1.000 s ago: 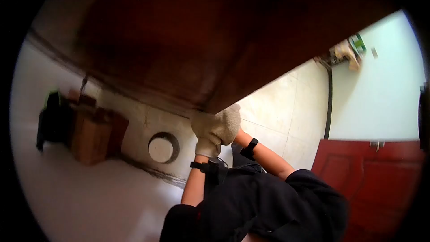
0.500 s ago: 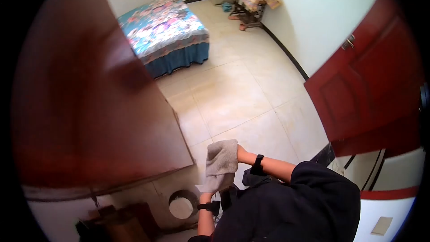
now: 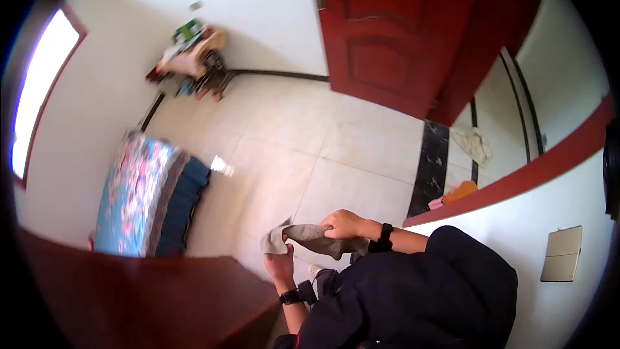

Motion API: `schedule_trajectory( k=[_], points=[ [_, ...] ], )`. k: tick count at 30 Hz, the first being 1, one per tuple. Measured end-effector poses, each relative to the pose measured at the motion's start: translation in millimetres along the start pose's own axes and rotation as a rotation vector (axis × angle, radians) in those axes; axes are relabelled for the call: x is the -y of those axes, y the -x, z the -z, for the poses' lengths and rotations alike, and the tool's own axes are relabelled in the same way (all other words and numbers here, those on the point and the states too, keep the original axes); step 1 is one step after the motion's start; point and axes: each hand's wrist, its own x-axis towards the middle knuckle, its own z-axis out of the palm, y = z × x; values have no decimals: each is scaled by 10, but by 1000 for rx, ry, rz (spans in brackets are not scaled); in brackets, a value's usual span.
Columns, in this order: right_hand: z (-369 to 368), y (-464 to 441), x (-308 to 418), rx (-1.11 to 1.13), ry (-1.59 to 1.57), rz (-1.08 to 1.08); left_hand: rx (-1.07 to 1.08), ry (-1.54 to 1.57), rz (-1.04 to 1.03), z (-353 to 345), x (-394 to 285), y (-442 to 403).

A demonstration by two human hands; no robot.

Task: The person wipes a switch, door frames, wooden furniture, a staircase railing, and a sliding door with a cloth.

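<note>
A beige-grey cloth (image 3: 313, 238), towel-like in texture, hangs between my two hands in front of my body. My left hand (image 3: 278, 264) grips its left end, where a paler part drapes over the fingers. At the other end, my right hand (image 3: 344, 225) pinches the upper edge, fingers closed on the fabric. The cloth sags between them, with a lower corner hanging down. Some of my left fingers are hidden behind it.
A dark red door (image 3: 387, 32) stands ajar ahead, with a black threshold strip (image 3: 429, 161). At lower left is a brown wooden furniture top (image 3: 161, 291), beyond it a flowered bed (image 3: 132, 200). A cluttered small table (image 3: 190, 58) fills the far corner. A pale rag (image 3: 473, 145) lies past the doorway.
My view has turned right, toward the door. The cloth was bunched over my hands; now it is stretched between them, with my right hand showing on top of its edge.
</note>
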Motion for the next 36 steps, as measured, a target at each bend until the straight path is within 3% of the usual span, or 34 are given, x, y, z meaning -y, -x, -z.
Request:
schedule_trajectory(
  k=[3, 4, 5, 7, 9, 11, 13, 15, 17, 19, 20, 21, 23, 24, 25, 27, 28, 32, 34, 35, 36],
  points=[
    [393, 253, -172, -154, -55, -52, 12, -137, 179, -342, 435, -276],
    [525, 343, -207, -166, -18, -70, 283, -390, 130, -356, 613, -378],
    [650, 391, -240, -177, 18, -88, 88, -312, 252, -737, 695, -417],
    [931, 548, -424, -333, 17, -85, 137, -499, 293, -1184, 1068, -649],
    [971, 468, -431, -410, 103, -189, 199, -445, 362, -1125, 1151, -947],
    [1080, 518, -589, -466, 131, -255, 324, -839, 352, -1424, 1313, -1177],
    [1357, 641, -852, -536, 164, -311, 451, -965, 400, -1730, 1589, -1548],
    [1543, 667, -1033, -566, 170, -366, 677, -1293, 509, -1807, 1842, -1939],
    [1720, 641, -1220, -671, 96, -469, 803, -1287, 520, -1879, 2105, -2355],
    [1982, 556, -1212, -709, 29, -481, 1151, -1506, 339, -2201, 2273, -2758],
    [2209, 494, -1214, -731, -46, -464, 1230, -1526, 307, -2272, 2427, -2970],
    [2413, 444, -1239, -755, -24, -467, 1233, -1508, 425, -2358, 2565, -3169],
    [2728, 367, -1313, -660, -37, -546, 1555, -1616, 275, -2481, 2921, -3597],
    [2909, 316, -1392, -653, -12, -552, 1402, -1586, 263, -2645, 2967, -3667],
    [3041, 286, -1480, -663, 0, -569, 1423, -1568, 264, -2874, 2999, -3756],
    [3293, 271, -1665, -791, 45, -569, 1214, -1641, 489, -3248, 3156, -4001],
    [3399, 277, -1745, -857, 102, -571, 1177, -1728, 403, -3470, 3215, -4060],
    [3674, 548, -1976, -908, 96, -660, 1268, -1760, 357, -3527, 3892, -4519],
    [3768, 780, -2071, -1051, -143, -761, 1464, -1609, -43, -3728, 4199, -4615],
    [3845, 907, -2152, -1073, -144, -769, 1490, -1605, -41, -3897, 4355, -4622],
    [3898, 1046, -2240, -1134, -112, -788, 1460, -1843, -55, -4038, 4513, -4601]
  ],
)
